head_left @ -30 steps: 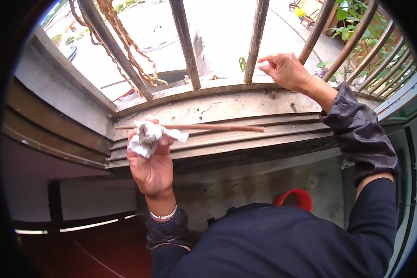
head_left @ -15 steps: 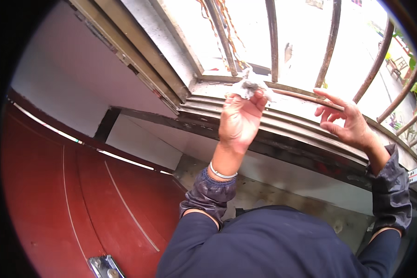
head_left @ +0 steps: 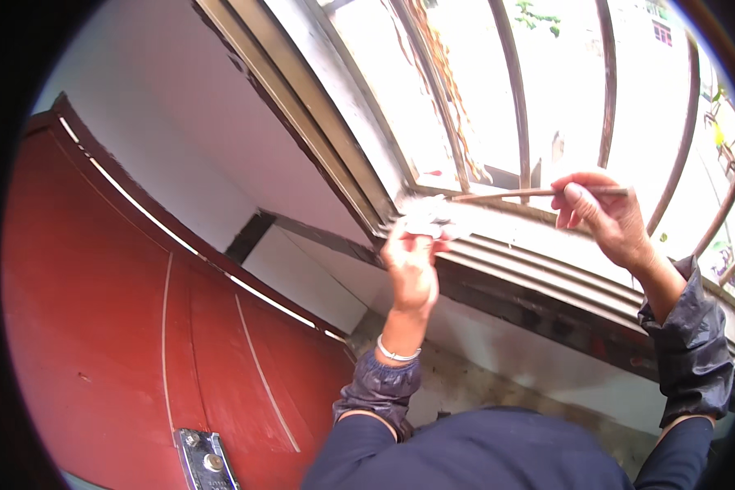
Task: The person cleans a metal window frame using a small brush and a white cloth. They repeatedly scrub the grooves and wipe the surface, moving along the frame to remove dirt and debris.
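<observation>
A crumpled white wad (head_left: 423, 216), blurred and either paper or cloth, is gripped in the fingers of my left hand (head_left: 412, 273) at the corner of the window sill. My right hand (head_left: 612, 224) is closed round a thin brown stick (head_left: 506, 194), pinched between thumb and fingers near its right end. The stick lies nearly level above the sill, and its left end meets the wad; whether it goes into the wad is hidden. Both forearms wear dark sleeve covers, and a pale bracelet (head_left: 398, 353) rings my left wrist.
Curved metal bars (head_left: 514, 98) rise just beyond the sill. Window tracks (head_left: 547, 265) run below my hands, with an upright frame (head_left: 302, 106) at the left. A red door (head_left: 98, 327) with a metal lock (head_left: 208, 461) stands lower left.
The view has shifted, so the window corner sits lower and further right. My right fingers, looser before, now pinch the stick, which lies more level. My left hand still grips the wad.
</observation>
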The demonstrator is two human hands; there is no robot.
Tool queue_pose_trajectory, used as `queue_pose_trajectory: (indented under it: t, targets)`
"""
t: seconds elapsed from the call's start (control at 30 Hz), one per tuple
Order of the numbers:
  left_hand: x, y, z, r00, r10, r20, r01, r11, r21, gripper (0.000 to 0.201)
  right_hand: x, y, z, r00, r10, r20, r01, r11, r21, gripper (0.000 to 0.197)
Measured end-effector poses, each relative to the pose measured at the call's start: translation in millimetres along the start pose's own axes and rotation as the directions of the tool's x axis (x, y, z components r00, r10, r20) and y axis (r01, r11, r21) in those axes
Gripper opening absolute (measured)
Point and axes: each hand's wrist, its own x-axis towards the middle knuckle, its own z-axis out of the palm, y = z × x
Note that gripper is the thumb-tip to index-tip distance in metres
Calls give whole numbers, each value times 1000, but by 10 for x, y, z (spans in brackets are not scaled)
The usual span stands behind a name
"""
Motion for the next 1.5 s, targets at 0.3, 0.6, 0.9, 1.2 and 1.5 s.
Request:
queue_pose_trajectory:
  t: [0.3,0.6,0.9,1.2,1.5]
  targets:
    - [1968,1402,85,474,432,767,-309,-734,605,7,-80,49,-65,990,-127,-54,129,991,26,21]
    - [2001,912,-46,781,37,623,-191,-936,295,13,-349,293,-386,971,-88,-224,96,995,27,21]
    - [1262,238,-367,813,-225,537,-462,-811,360,9,-419,370,-453,963,-75,-258,90,995,47,21]
    - [952,-288,-670,781,-406,475,-624,-531,573,8,-444,394,-428,972,-106,-209,96,994,-59,19]
    - [1483,503,-87,829,-190,526,-542,-503,673,5,-403,320,-426,965,-138,-223,166,980,112,16]
